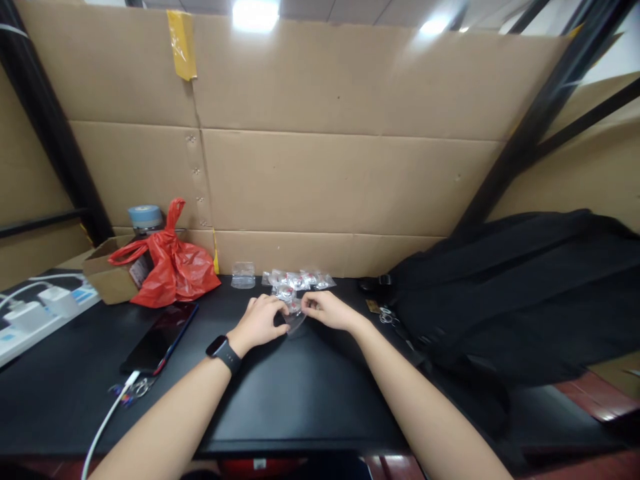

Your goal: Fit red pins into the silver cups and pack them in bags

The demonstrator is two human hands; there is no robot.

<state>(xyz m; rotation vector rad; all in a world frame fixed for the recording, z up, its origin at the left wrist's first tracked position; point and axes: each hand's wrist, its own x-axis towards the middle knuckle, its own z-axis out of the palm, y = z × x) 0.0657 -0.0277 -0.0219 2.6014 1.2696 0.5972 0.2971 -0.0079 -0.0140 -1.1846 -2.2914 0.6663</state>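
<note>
Both my hands meet at the middle of the black table (280, 393). My left hand (260, 323), with a black smartwatch (223, 353) on the wrist, is closed with its fingers pinching a small clear plastic bag (296, 323). My right hand (327, 310) pinches the same bag from the other side. Just behind my hands lie several small clear packets with red and silver contents (299, 280). A separate small stack of clear bags (243, 275) sits to their left by the cardboard wall.
A red plastic bag (173, 267) lies over a small cardboard box (103, 273) at the left, with a tape roll (145, 217) behind. A dark phone (160, 338) with a white cable, a power strip (35, 313), a black backpack (515, 293) at right, cardboard walls (325, 180) behind.
</note>
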